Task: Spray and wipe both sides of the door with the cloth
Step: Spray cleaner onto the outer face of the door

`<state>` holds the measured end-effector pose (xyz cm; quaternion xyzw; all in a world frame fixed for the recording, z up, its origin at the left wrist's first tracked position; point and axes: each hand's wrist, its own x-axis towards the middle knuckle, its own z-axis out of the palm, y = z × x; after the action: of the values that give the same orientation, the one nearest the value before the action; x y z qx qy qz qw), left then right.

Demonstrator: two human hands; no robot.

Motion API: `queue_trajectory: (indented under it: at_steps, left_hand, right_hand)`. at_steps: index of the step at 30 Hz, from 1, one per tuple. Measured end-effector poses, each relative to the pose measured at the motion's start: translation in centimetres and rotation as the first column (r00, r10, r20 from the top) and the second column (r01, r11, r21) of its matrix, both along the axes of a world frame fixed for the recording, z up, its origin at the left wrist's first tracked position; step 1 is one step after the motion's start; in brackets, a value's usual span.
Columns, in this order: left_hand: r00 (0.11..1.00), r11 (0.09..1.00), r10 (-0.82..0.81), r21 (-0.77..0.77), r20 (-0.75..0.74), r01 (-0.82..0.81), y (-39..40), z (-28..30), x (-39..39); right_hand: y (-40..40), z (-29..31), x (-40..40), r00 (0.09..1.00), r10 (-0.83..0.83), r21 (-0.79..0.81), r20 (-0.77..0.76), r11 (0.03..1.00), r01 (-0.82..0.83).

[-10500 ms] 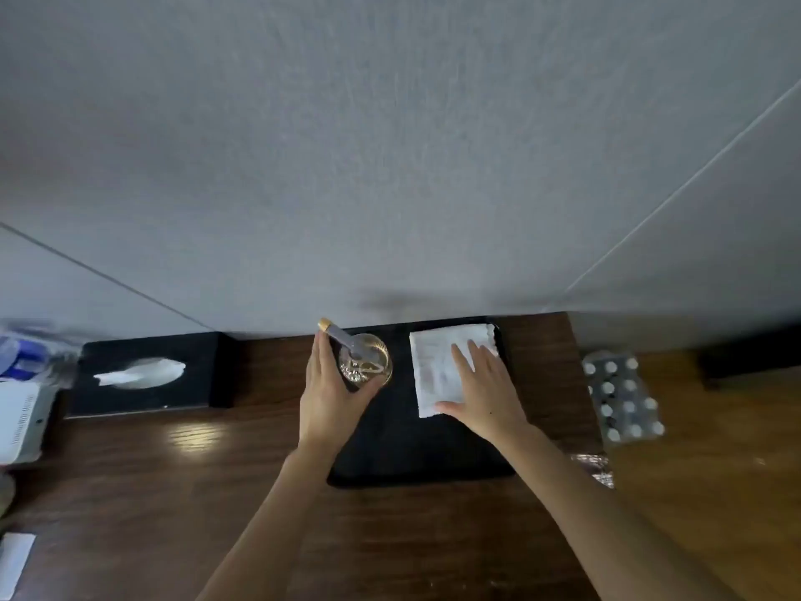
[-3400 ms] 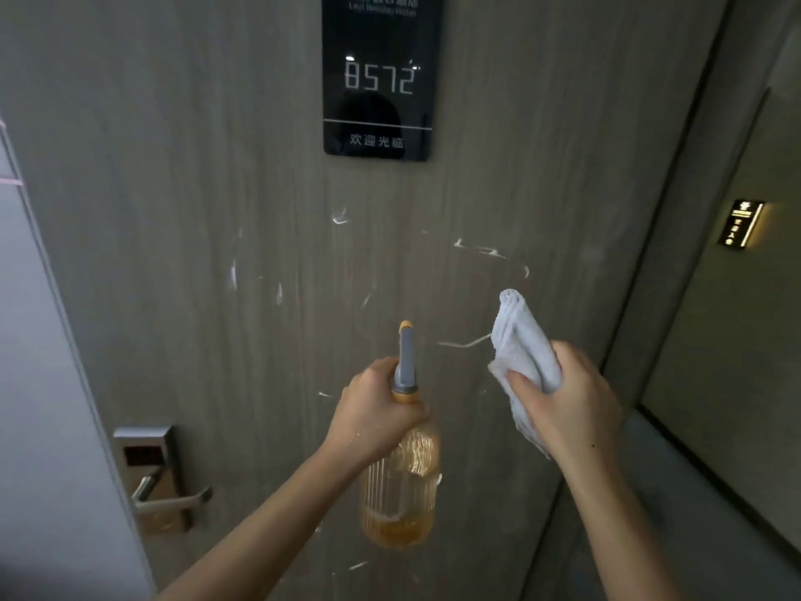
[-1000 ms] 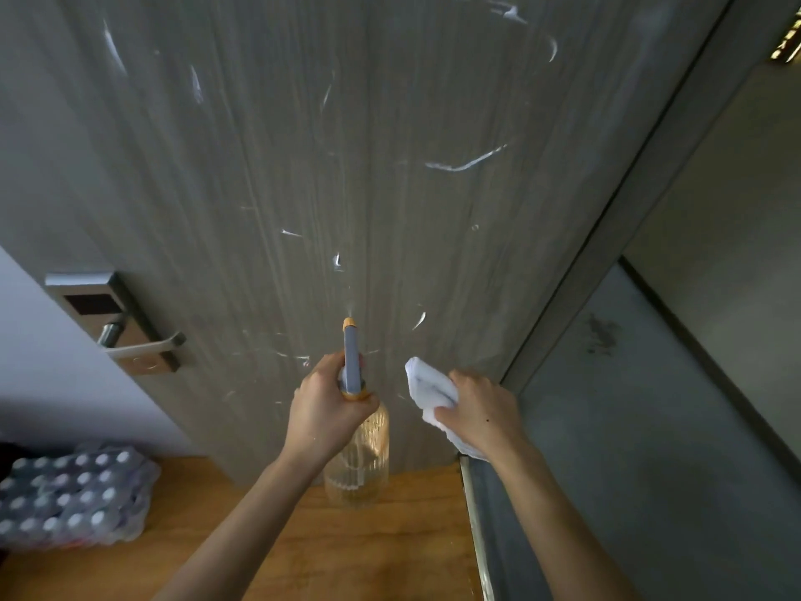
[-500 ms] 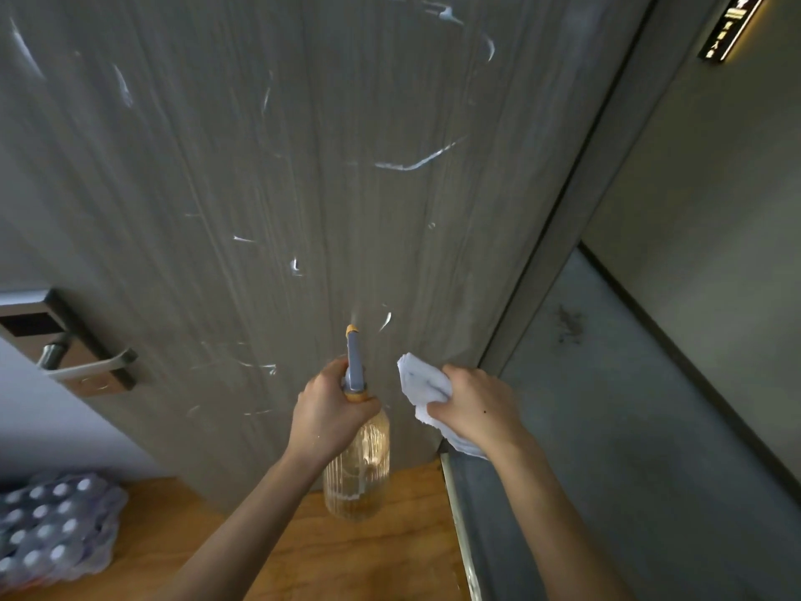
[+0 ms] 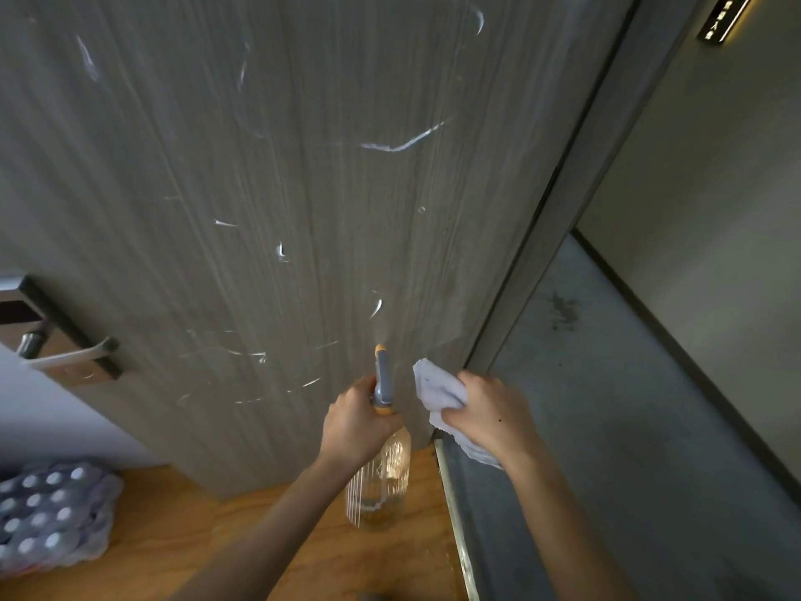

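- Grey wooden door point(image 5: 303, 167) with white streaks fills the view; handle point(image 5: 65, 353) at left is partly cut off.
- Left hand point(image 5: 355, 422) grips spray bottle point(image 5: 381, 479), nozzle facing the door.
- Right hand point(image 5: 490, 414) clutches bunched cloth point(image 5: 437, 392) just beside.
- Pack of bottles point(image 5: 47, 514) on the floor, blurred.

Door point(image 5: 303, 188): grey wood-grain panel, upright, straight ahead of both hands, smeared with white streaks and scuffs above and to the left of them. Spray bottle point(image 5: 381, 470): clear ribbed body, a little amber liquid at the bottom, grey head with orange tip aimed at the door; gripped at the neck in the left hand point(image 5: 353, 422). Cloth point(image 5: 437, 390): white, bunched in the right hand point(image 5: 492, 416), just right of the nozzle, close to the door's lower right edge.
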<state>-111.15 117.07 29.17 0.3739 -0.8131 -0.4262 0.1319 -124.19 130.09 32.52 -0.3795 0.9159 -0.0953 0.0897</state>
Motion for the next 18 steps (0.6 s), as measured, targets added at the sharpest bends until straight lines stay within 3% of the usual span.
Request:
queue_trajectory:
  at_steps: [3,9,18]
  left_hand:
    - [0.999,0.999,0.018,0.048,0.034,-0.019,0.4,-1.6,0.4]
    - [0.999,1.0,0.002,-0.005,0.047,-0.002,0.4,-3.0,0.9]
    - [0.962,0.961,0.27,0.05,0.047,-0.272,-2.5,-5.7,5.1]
  right_hand:
    - [0.3,-0.3,0.3,1.0,0.012,0.024,-0.007,1.0,-0.012]
    - [-0.4,-1.6,1.0,0.999,0.046,0.025,0.007,0.999,-0.046]
    - [-3.7,-2.9,3.5,0.99,0.133,0.032,0.04,0.99,-0.135]
